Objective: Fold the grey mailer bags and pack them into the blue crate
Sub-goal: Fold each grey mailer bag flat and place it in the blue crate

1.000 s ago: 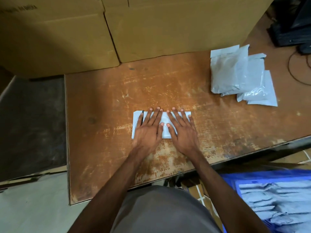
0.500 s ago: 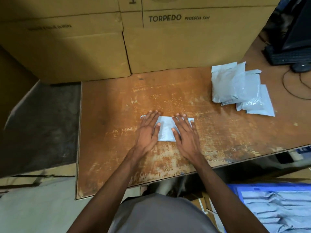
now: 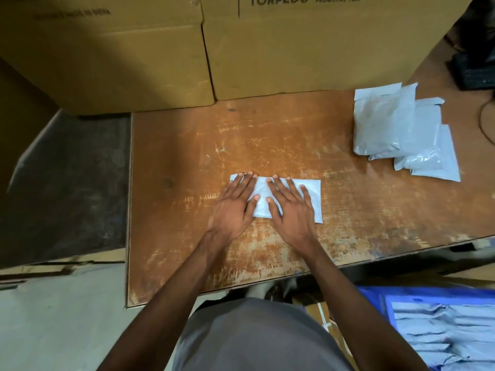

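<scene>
Head view, worn wooden table (image 3: 187, 162).

Counts: two hands, one folded grey mailer bag (image 3: 312, 199) under them, one fanned pile of unfolded mailer bags (image 3: 396, 129) (at least three, exact number unclear), one blue crate (image 3: 375, 294), two cardboard boxes (image 3: 294, 49).

Left hand (image 3: 233, 210): palm down, fingers spread flat, gripping nothing; fingertips reach the folded bag's far left corner, thumb rests on the bag. Bare table lies left of these fingers out to the table's left edge.

Right hand (image 3: 293, 212): palm down, fingers spread flat, pressing the bag's middle. The bag's right end shows past the little finger.

Beyond both sets of fingertips, open table runs to the boxes. The pile lies well apart, right of and beyond the right fingers, near the far right edge.

The crate sits below the near table edge, right of the right forearm, holding folded grey bags.
</scene>
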